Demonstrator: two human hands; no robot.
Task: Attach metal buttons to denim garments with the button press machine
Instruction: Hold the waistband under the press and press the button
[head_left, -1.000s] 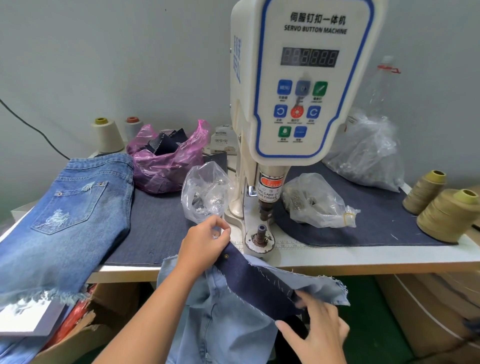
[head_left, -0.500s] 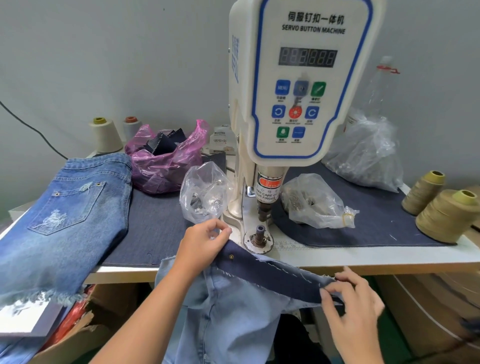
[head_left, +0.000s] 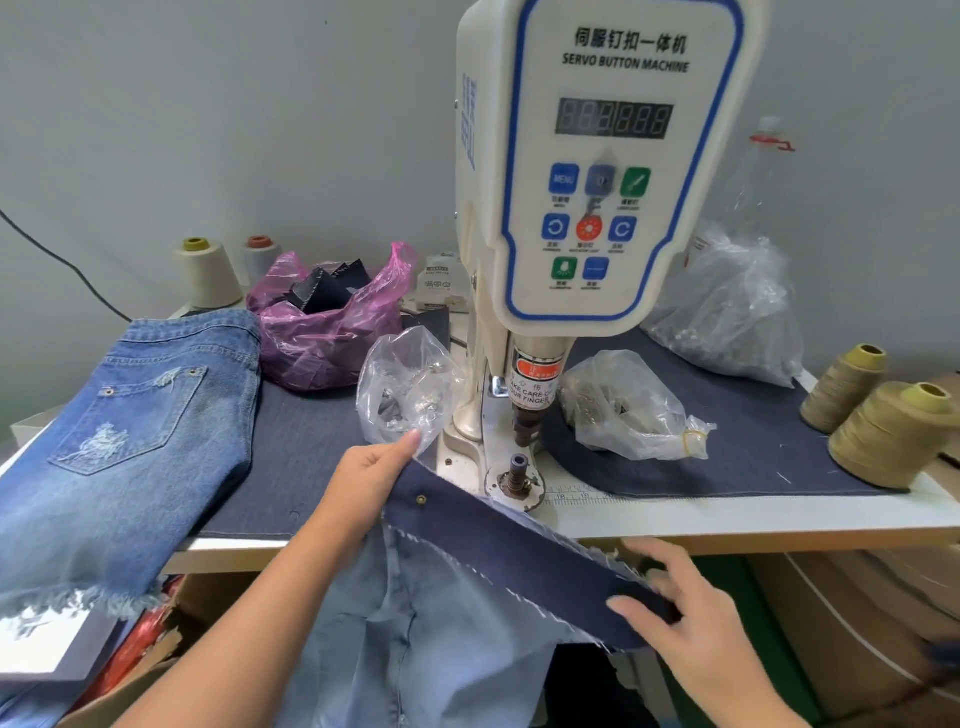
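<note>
So the dark denim waistband (head_left: 519, 551) of a light-wash garment (head_left: 415, 639) is stretched out in front of the surface (head_left: 727, 519), its upper end lying right by the lower die (head_left: 518, 470) of the button press machine (head_left: 597, 171). There's one small metal button (head_left: 422, 499) on the band already, near the left end. Left hand (head_left: 371, 475) pinches that left end of the band, thumb on top. Right hand (head_left: 685, 618) grips the other end lower down, fingers curled over the edge of the band.

Either side of the machine's post sit clear plastic bags (head_left: 410, 389) with small metal bits inside, the right one (head_left: 623, 410) closed off with a rubber band. A bigger clear bag (head_left: 727, 312) sits behind it. Far left on the surface is a pair of blue jeans (head_left: 119, 441) with a frayed hem, a pink bag (head_left: 327, 327) of dark scraps behind them, and thread cones (head_left: 878, 431) off to the right.
</note>
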